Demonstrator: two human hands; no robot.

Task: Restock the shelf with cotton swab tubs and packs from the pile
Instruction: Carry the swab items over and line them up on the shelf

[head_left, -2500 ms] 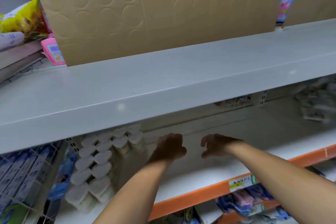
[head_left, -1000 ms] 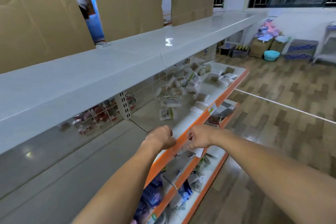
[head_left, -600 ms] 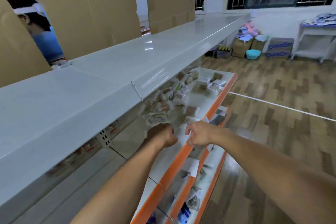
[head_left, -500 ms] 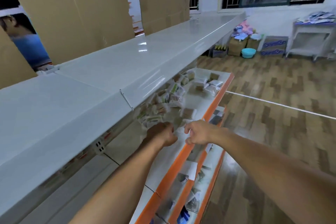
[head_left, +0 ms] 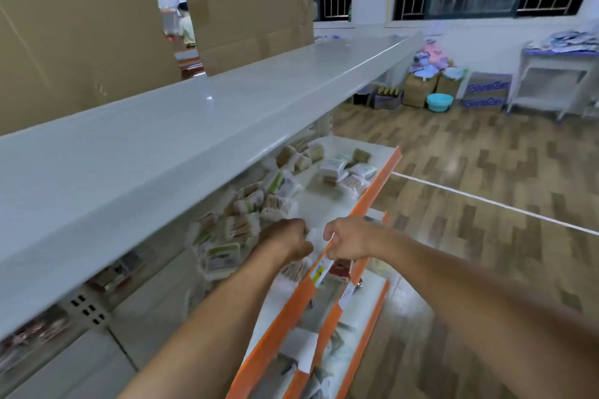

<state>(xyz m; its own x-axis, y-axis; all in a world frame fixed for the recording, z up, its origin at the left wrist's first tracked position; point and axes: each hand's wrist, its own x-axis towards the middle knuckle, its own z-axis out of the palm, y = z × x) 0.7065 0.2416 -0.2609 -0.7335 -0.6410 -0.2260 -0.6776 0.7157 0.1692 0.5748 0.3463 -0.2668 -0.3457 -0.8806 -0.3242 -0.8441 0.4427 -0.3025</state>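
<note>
White shelf (head_left: 327,201) holds the pile (head_left: 240,223); left hand (head_left: 287,241) and right hand (head_left: 348,241) fingers curled, contents unclear.

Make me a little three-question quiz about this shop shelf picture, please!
1. True or false: the pile of cotton swab packs lies on the shelf with the orange edge strip.
2. Which hand is nearer the pile? A left hand B right hand
3. Fill in: the round basin on the wooden floor is coloured ____.

Key: 1 true; 2 A; 3 turquoise.
</note>
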